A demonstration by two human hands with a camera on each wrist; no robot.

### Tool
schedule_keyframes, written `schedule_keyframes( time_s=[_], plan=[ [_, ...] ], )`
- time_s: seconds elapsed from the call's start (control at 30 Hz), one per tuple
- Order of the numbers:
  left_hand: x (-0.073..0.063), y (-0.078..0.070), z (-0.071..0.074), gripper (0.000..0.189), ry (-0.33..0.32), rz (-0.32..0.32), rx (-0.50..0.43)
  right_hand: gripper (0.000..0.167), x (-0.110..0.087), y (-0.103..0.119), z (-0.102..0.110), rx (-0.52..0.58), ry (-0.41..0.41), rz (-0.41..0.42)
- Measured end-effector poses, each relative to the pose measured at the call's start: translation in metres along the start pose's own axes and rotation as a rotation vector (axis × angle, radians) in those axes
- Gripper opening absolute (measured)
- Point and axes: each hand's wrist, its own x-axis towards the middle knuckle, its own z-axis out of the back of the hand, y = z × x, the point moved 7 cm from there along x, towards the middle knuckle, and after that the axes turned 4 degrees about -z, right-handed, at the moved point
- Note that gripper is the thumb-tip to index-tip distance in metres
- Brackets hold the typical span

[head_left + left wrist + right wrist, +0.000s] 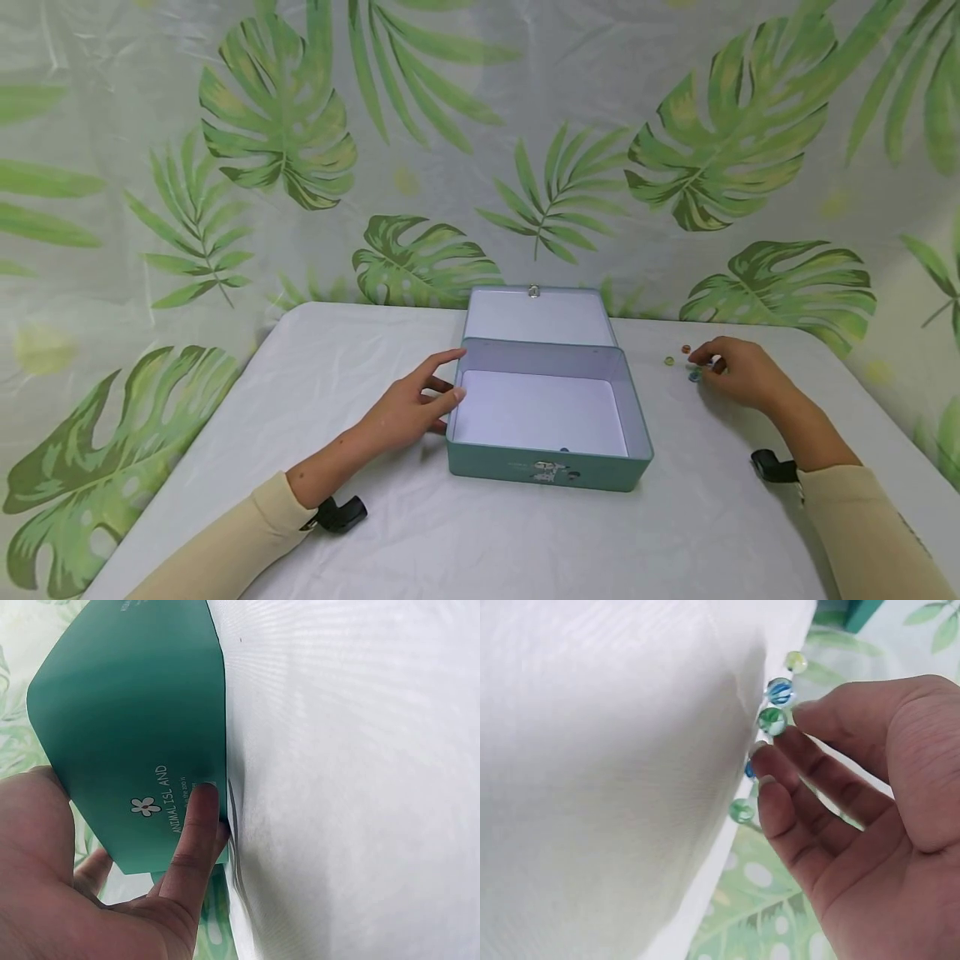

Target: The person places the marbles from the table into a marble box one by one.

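A green tin box point(551, 472) stands with its lid point(536, 315) tipped back. My left hand point(401, 410) rests at its left side, thumb by the rim, fingers along the outer wall; one finger lies against the printed side in the left wrist view. One small dark round piece point(564, 450) sits inside by the front wall. My right hand point(738, 375) is low over several glass marbles, thumb and fingers apart. A green marble point(772, 721) is right by its fingertips, with a blue-striped marble point(780, 691) beside it; whether the fingers touch them I cannot tell.
A yellowish marble point(669, 361) and a reddish marble point(686, 349) lie left of the right hand. White cloth point(360, 333) covers the table. Behind it hangs a leaf-print sheet point(555, 67). Black cameras are strapped at both wrists.
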Motion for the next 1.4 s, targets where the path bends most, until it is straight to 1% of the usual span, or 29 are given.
schedule_keyframes(
  time_s=[0.17, 0.43, 0.6, 0.7, 0.8, 0.9, 1.03, 1.23, 1.4],
  plan=[
    [0.000, 0.000, 0.000, 0.065, 0.004, -0.005, -0.004, 0.020, 0.002, -0.007, -0.005, -0.007, 0.019, 0.002],
    [0.000, 0.001, 0.000, 0.064, 0.001, -0.004, -0.004, 0.011, 0.001, -0.007, -0.007, -0.016, 0.028, 0.012],
    [0.000, 0.002, -0.001, 0.065, 0.000, -0.005, -0.005, 0.010, 0.000, -0.006, -0.006, -0.007, 0.038, 0.004],
    [0.000, 0.002, -0.001, 0.065, -0.001, -0.005, -0.006, 0.009, -0.001, -0.004, -0.005, -0.006, 0.034, 0.002],
    [0.000, 0.001, -0.001, 0.065, -0.004, 0.000, -0.006, 0.009, -0.001, 0.000, -0.002, -0.013, 0.013, 0.014],
    [-0.001, 0.000, -0.001, 0.065, -0.006, 0.002, -0.003, 0.009, -0.001, 0.006, 0.003, -0.014, -0.019, 0.034],
    [-0.001, 0.000, -0.001, 0.065, -0.007, -0.003, -0.002, 0.010, -0.003, 0.021, 0.009, 0.008, -0.053, 0.067],
    [-0.001, 0.001, -0.001, 0.065, -0.007, -0.003, -0.003, 0.011, -0.008, 0.050, 0.017, 0.032, -0.091, 0.116],
    [0.001, 0.001, -0.001, 0.065, -0.008, -0.008, 0.001, 0.012, -0.011, 0.075, 0.024, 0.035, -0.135, 0.173]
  ],
)
